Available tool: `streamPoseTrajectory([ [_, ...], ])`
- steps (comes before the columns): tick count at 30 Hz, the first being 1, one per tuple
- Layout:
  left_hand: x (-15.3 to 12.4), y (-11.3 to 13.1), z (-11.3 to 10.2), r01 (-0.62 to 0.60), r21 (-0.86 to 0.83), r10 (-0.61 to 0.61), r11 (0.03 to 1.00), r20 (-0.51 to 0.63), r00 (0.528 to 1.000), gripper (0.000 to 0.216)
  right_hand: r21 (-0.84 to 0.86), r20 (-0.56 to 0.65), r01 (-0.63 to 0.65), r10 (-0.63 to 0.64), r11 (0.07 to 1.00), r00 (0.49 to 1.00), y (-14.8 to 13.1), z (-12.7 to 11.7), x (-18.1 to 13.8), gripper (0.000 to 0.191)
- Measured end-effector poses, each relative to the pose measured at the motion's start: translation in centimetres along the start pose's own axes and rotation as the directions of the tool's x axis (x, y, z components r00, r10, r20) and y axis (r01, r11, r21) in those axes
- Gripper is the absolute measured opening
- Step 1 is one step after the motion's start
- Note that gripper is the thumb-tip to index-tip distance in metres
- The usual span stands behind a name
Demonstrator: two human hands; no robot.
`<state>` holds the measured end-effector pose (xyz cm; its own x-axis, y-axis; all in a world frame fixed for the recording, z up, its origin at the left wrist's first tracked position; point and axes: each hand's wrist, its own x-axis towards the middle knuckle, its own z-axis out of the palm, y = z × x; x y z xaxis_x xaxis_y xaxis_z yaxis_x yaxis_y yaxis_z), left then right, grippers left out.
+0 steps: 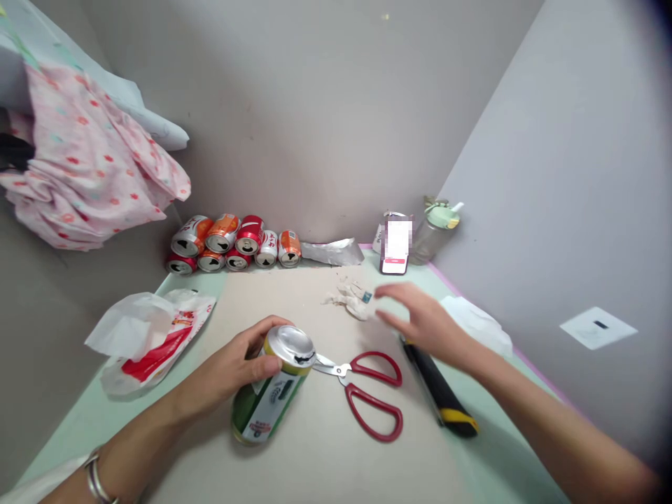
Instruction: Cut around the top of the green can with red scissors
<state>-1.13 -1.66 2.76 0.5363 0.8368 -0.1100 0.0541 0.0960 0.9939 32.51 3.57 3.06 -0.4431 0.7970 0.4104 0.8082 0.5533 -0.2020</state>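
Note:
My left hand (252, 353) grips a green and white drink can (276, 392) near its silver top, which has a dark opening at the rim. The can tilts a little over the board. Red-handled scissors (344, 374) lie to the right of it, their blade tips hidden behind the can. My right hand (414, 315) hovers with thumb and fingers apart and nothing between them. Close to its fingertips lies a crumpled whitish tissue (353, 299) with a small blue patch. A black and yellow utility knife (438, 388) rests below my right wrist.
Several empty cans (225, 241) are stacked at the back left, beside a strip of silver sheet metal (333, 252). A phone (395, 245) and a bottle (438, 227) stand at the back right. A tissue pack (162, 343) lies left; patterned pink cloth (99, 154) hangs above.

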Motion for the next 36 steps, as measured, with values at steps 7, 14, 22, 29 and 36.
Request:
streamPoseTrajectory([
  [7,0.0,-0.2,-0.3,0.022,-0.005,-0.022,1.000,0.000,1.000,0.067,-0.152,-0.299,-0.179,0.127,0.972,0.946,12.2,2.8,7.7,0.014],
  [14,0.2,-0.2,-0.2,0.034,-0.067,-0.035,0.997,-0.012,0.999,0.069,-0.254,-0.323,-0.226,0.138,0.940,0.936,15.3,4.8,9.3,0.031],
  [22,0.1,0.0,-0.4,-0.007,-0.037,0.007,0.999,-0.010,1.000,0.066,-0.286,-0.303,-0.239,0.149,0.928,0.941,15.7,4.5,8.1,0.027],
  [29,0.0,0.1,-0.1,-0.002,-0.045,0.000,0.999,-0.027,1.000,0.065,-0.338,-0.240,-0.264,0.188,0.903,0.952,14.9,4.7,3.9,0.028],
  [36,0.1,0.0,0.1,0.018,-0.071,-0.020,0.997,-0.029,0.999,0.065,-0.343,-0.227,-0.293,0.223,0.893,0.948,14.7,5.4,4.1,0.031],
])
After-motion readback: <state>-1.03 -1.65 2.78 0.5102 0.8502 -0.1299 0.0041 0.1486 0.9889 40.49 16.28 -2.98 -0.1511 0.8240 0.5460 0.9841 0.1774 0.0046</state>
